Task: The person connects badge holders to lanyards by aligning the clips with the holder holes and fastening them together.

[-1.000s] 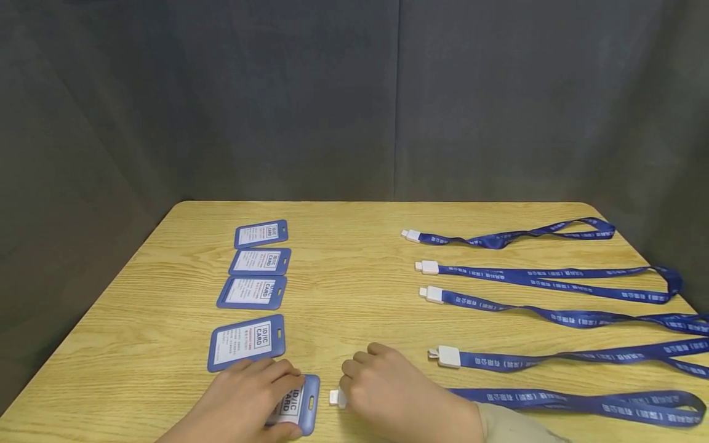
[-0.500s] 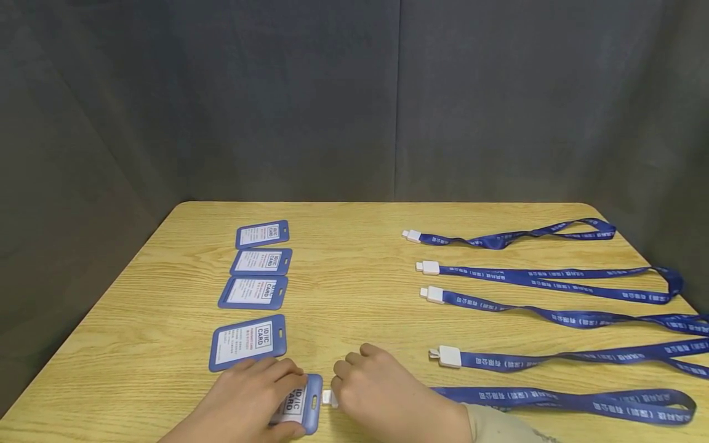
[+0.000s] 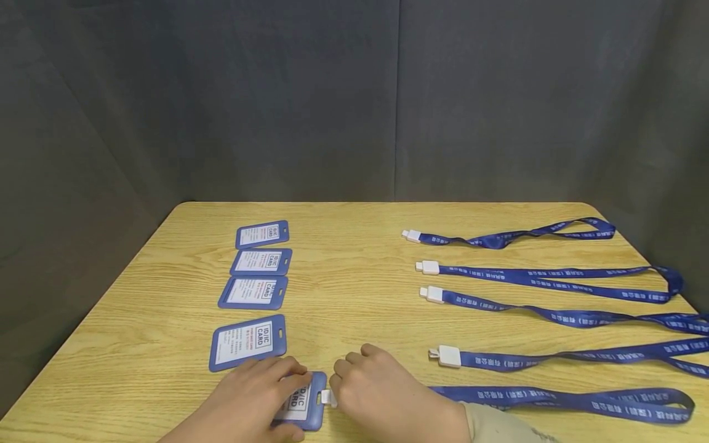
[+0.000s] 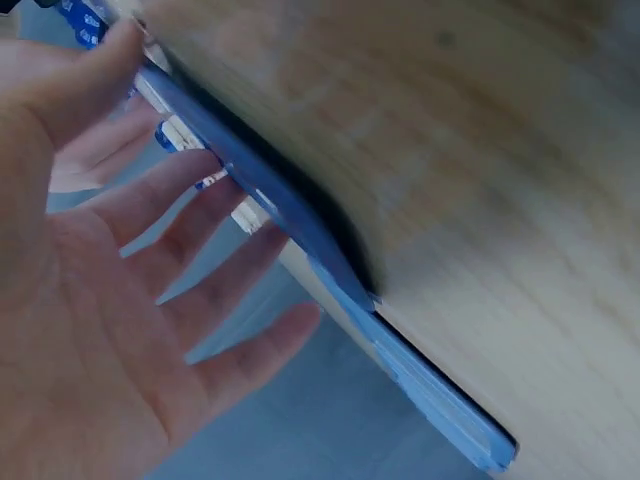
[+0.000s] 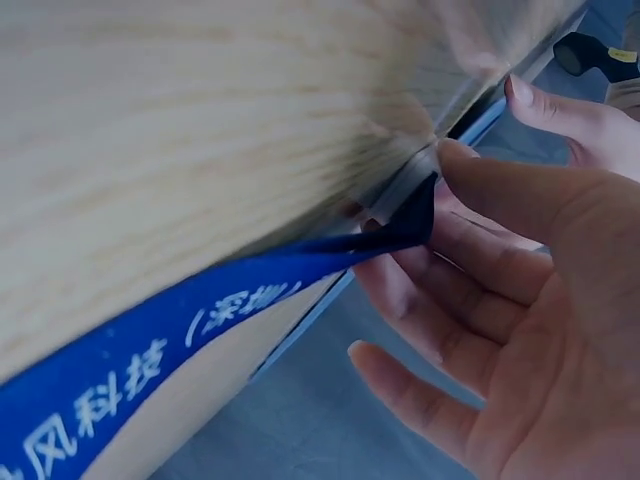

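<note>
A blue ID card holder [image 3: 314,413] lies flat near the front of the table, partly covered by my left hand [image 3: 244,397], which holds it between thumb and fingers. In the left wrist view the holder [image 4: 265,190] shows edge-on along the fingertips. My right hand [image 3: 382,391] pinches the white clip [image 3: 327,398] of the nearest blue lanyard [image 3: 554,401]. The clip's tip overlaps the holder's slot edge; whether it passes through, I cannot tell. Seen from the right wrist, the lanyard strap [image 5: 240,285] runs out from between the fingers.
Several more card holders [image 3: 247,343] lie in a column on the left of the wooden table [image 3: 354,264]. Several blue lanyards [image 3: 509,362] with white clips [image 3: 448,357] stretch across the right side. A dark curtain [image 3: 354,104] hangs behind.
My right hand has moved left with the lanyard, bringing the clip's tip from a gap away to the holder's slot. The card holder has shifted slightly right under my left hand.
</note>
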